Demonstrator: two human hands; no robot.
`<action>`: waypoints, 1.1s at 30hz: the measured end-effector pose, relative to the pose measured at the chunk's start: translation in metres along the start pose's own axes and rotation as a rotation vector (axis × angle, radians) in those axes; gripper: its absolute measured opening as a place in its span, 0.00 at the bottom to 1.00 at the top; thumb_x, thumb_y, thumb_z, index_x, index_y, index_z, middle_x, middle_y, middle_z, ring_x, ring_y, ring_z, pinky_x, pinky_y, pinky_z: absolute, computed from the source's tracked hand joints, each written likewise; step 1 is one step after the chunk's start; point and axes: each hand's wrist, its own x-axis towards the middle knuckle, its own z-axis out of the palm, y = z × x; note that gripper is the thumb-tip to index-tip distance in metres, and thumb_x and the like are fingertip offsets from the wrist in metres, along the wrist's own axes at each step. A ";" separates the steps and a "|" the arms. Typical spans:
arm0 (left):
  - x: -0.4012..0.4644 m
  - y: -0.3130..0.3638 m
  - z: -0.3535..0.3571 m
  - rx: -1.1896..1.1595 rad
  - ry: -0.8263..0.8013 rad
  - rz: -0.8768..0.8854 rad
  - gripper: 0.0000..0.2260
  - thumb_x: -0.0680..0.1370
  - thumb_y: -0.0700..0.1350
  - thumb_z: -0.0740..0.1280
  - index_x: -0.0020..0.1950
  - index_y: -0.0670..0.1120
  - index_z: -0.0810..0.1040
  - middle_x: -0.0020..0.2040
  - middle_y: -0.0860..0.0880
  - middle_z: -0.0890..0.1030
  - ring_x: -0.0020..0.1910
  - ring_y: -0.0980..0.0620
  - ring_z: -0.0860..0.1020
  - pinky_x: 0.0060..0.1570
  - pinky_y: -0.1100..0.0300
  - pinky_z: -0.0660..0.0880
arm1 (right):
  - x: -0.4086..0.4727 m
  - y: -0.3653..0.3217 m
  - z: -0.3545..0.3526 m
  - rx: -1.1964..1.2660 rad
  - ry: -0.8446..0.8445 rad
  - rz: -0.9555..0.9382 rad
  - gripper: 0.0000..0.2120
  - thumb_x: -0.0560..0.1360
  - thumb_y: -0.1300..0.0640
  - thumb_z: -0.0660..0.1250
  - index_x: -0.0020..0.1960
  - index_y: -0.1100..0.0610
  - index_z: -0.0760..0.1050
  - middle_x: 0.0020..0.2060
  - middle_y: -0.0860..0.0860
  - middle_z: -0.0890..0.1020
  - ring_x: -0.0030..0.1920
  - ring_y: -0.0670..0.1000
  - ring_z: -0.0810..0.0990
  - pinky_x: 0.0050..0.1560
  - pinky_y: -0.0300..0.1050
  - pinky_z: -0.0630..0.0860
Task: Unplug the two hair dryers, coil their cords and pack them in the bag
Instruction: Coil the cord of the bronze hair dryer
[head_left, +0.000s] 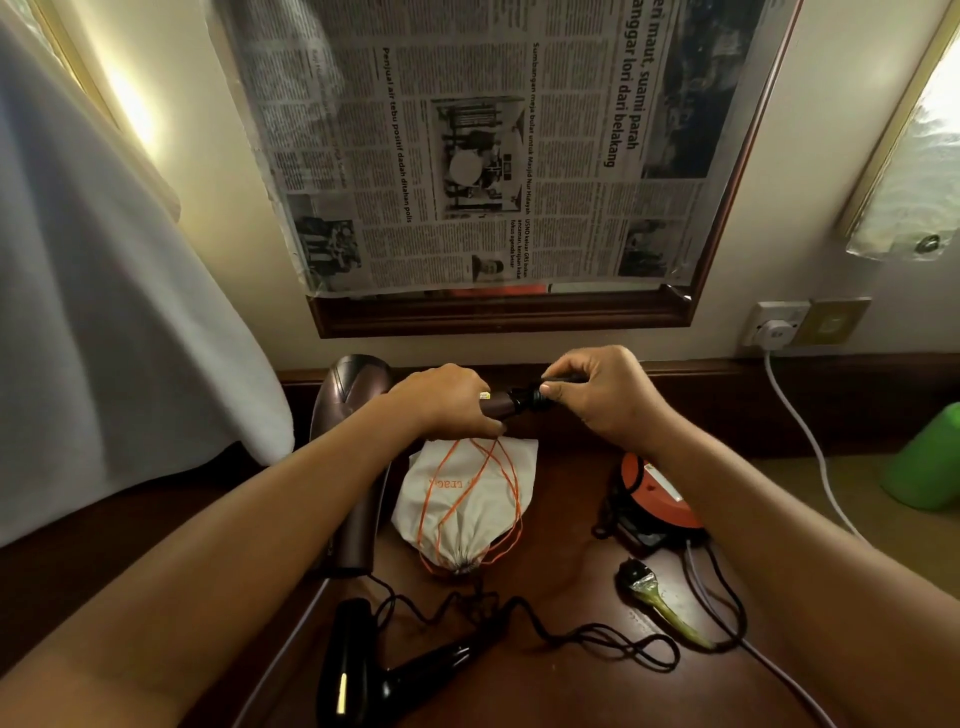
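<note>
the brown hair dryer lies on the dark wooden desk, just left of the white drawstring bag, its barrel running toward the wall and its handle bent across above the bag. the left hand is closed around that handle, and the right hand pinches the black cord collar at the handle's end between thumb and fingertips. the bag itself lies flat in the middle of the desk, orange drawstrings looped over it, its gathered neck pointing toward the person. nearer than the bag, the black hair dryer rests at the desk's near edge, its black cord snaking loose to the right. right of the bag sits an orange cord reel, with a taped plug lying just in front of it. beyond the bag, on the wall, hangs a mirror covered with newspaper, and a wall socket to its right holds a white plug.
</note>
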 end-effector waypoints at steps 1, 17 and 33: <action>0.001 -0.002 0.000 0.014 0.015 -0.001 0.13 0.72 0.61 0.67 0.39 0.52 0.75 0.39 0.50 0.79 0.38 0.51 0.78 0.34 0.58 0.71 | -0.004 0.000 0.004 -0.003 0.024 -0.017 0.03 0.73 0.59 0.70 0.46 0.55 0.83 0.37 0.47 0.82 0.37 0.41 0.78 0.38 0.34 0.72; 0.001 -0.010 0.012 -0.030 0.097 -0.014 0.14 0.72 0.61 0.67 0.36 0.51 0.74 0.36 0.51 0.78 0.37 0.53 0.77 0.34 0.58 0.69 | -0.059 0.001 0.045 0.408 -0.163 0.262 0.25 0.81 0.67 0.53 0.75 0.52 0.58 0.41 0.57 0.78 0.34 0.48 0.75 0.35 0.30 0.74; -0.002 0.005 0.006 -0.165 0.133 0.112 0.16 0.71 0.61 0.69 0.41 0.48 0.78 0.37 0.50 0.80 0.38 0.52 0.78 0.41 0.51 0.76 | -0.068 0.036 0.055 0.863 -0.319 0.440 0.16 0.81 0.50 0.54 0.49 0.59 0.76 0.29 0.53 0.59 0.24 0.47 0.57 0.22 0.38 0.57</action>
